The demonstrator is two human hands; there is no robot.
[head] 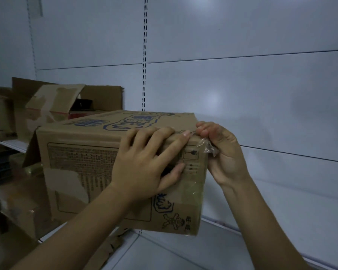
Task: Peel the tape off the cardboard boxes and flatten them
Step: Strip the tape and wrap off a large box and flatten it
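Left hand (148,164) presses flat on the box (76,156) at the middle. Right hand (222,154) pinches clear tape (209,148) in its fingers (204,131) at the box's 2 o'clock corner. Pull too fast and the thin tape might rip.

The box (98,172) is shown in brown cardboard, printed with dark blue text blocks, outlined lettering and a cartoon figure. A paler torn patch is seen on its front. The tape (209,148) is clear and glossy. The far boxes (53,102) are brown, one marked with red. The wall (242,84) is pale grey, crossed by a column of dark slots (144,55).
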